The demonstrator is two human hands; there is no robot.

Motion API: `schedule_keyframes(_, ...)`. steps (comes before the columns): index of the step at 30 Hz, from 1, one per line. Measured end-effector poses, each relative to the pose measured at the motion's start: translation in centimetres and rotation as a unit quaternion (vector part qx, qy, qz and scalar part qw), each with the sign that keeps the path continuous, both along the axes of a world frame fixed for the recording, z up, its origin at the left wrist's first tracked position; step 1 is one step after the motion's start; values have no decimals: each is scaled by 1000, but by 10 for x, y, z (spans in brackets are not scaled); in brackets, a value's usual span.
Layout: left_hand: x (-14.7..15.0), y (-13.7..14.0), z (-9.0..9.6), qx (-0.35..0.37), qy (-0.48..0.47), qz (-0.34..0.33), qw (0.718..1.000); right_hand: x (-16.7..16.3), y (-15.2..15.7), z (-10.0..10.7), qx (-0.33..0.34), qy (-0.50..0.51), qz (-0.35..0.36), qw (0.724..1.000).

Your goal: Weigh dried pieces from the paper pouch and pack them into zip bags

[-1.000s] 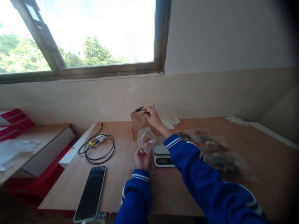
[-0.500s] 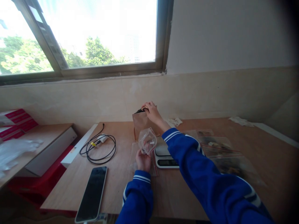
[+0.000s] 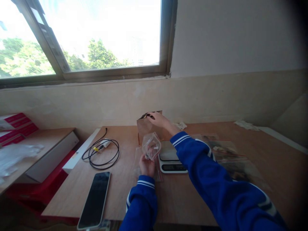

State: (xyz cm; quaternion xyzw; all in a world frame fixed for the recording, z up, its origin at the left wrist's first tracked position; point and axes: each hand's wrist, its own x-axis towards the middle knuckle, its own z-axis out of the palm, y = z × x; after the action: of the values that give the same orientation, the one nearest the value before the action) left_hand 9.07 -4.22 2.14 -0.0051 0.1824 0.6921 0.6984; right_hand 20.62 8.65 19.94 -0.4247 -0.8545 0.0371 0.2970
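My left hand (image 3: 147,166) is closed on a clear zip bag (image 3: 151,144), which it holds upright with its mouth spread. Behind that bag stands a brown paper bag (image 3: 144,127), open at the top with a dark inside. My right hand (image 3: 157,119) reaches over to the paper bag's mouth, its fingers curled and dipping in at the rim. A small pale bit shows by those fingertips, too small to name. Below my right forearm sits a kitchen scale (image 3: 168,150), partly covered by the sleeve. More flat clear bags (image 3: 137,160) lie under my left hand.
At left lie a phone (image 3: 95,200) and a coiled black cable (image 3: 117,154) with a white plug (image 3: 105,143). Filled zip bags (image 3: 238,170) lie at right, and crumpled white paper (image 3: 246,125) behind them. A side table (image 3: 60,132) holds plastic wrap and pink-white boxes.
My right hand has dropped lower at the paper bag's mouth, its fingers now dipping inside the rim. The right forearm has shifted slightly right, showing more of the scale. My left hand stays put.
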Motion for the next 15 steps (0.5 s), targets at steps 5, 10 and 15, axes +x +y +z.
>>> schedule_keyframes(5, 0, -1, 2, -4, 1, -2, 1000, 1, -12, 8, -27, -60, -45, 997)
schedule_keyframes(10, 0, 0, 3, -3, 2, -11, 1000, -4, -17, 15, -83, -87, -92, 989)
schedule_keyframes(15, -1, 2, -1, 6, 8, -16, 1000, -7, -18, 16, -77, -50, -104, 990)
